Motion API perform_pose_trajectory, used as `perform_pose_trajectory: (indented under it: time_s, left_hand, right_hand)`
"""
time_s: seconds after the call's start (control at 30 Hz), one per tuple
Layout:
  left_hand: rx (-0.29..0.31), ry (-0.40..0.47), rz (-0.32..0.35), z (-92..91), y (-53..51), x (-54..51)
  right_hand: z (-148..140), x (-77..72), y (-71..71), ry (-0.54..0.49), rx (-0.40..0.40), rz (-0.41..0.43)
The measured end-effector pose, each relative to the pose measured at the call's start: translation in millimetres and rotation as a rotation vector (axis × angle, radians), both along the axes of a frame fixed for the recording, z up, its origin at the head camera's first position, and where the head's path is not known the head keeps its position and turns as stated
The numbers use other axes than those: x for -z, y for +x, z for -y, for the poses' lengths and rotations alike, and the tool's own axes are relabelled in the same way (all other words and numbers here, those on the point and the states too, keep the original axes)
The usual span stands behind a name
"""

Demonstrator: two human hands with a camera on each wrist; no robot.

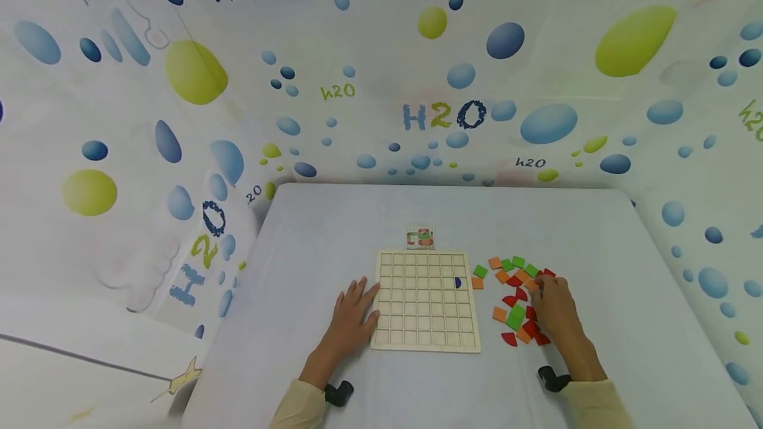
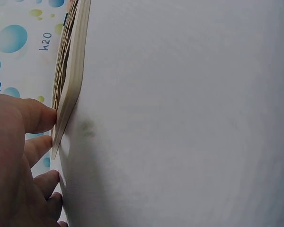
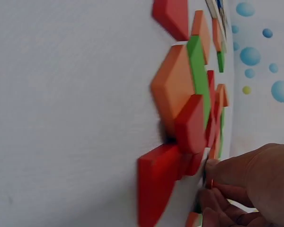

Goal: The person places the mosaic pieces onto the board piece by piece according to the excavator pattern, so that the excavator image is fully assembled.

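Two tan sleeves (image 1: pixel 301 406) come in at the bottom of the frame, a small black device (image 1: pixel 340 394) at each wrist. From the left one, left of centre, reaches the person's left hand (image 1: pixel 352 313), fingers spread and fairly straight, grasping nothing; thumb and fingertips touch the left edge of the board (image 1: pixel 426 341). Over at the lower right, the right hand (image 1: pixel 554 303) is down among the pieces, fingers bent and tips drawn close together (I can't tell from here whether one is pinched between them).

That board lies flat just below the middle of the frame, a pale grid with a single dark blue half-round (image 1: pixel 457 283) on it, near its right side. Red, orange and green pieces (image 1: pixel 515 317) are scattered between board and right hand, some overlapping; one orange square (image 1: pixel 477 283) sits right by the board's edge. Just above the board is a small printed card (image 1: pixel 420 237). All of it rests on a white table (image 1: pixel 310 237), and behind that, across the top, rises a wall (image 1: pixel 369 118) of blue and lime blobs and "H2O" lettering.
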State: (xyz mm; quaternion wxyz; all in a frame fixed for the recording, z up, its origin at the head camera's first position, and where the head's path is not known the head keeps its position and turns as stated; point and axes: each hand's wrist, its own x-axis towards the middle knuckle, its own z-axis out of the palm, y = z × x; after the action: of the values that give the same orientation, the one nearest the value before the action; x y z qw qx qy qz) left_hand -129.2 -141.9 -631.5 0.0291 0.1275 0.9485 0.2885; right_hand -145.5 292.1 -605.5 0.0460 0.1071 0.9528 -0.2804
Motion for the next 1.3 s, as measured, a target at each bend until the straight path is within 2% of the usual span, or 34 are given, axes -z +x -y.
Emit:
perform_pose_trajectory:
  time_s: [0.13, 0.27, 0.43, 0.57, 0.77, 0.93, 1.3]
  left_hand:
    - [0.0, -0.005, 0.007, 0.2, -0.9, 1.5]
    - [0.0, -0.008, 0.008, 0.4, -1.4, 2.5]
    - [0.002, 0.0, -0.002, 0.9, -1.9, 2.0]
    - [0.001, -0.002, 0.0, 0.7, -1.9, 2.1]
    - [-0.004, 0.002, 0.004, 0.3, -1.2, 0.8]
    - [-0.009, 0.006, 0.01, -0.4, 0.1, -0.6]
    - [-0.011, -0.005, 0.013, -0.8, 0.5, 0.6]
  right_hand:
    - [3, -9.0, -1.6, 0.012, -0.021, 0.009]
    - [15, -14.3, -2.4, 0.018, -0.108, -0.006]
    - [44, -14.0, -2.1, -0.002, -0.22, -0.01]
    - [69, -11.9, -0.3, -0.03, -0.28, -0.009]
    - [94, -8.1, 1.9, -0.009, -0.348, -0.034]
    - [100, -10.0, -0.8, -0.008, -0.367, -0.033]
    - [99, -10.3, -9.5, 0.058, -0.49, -0.028]
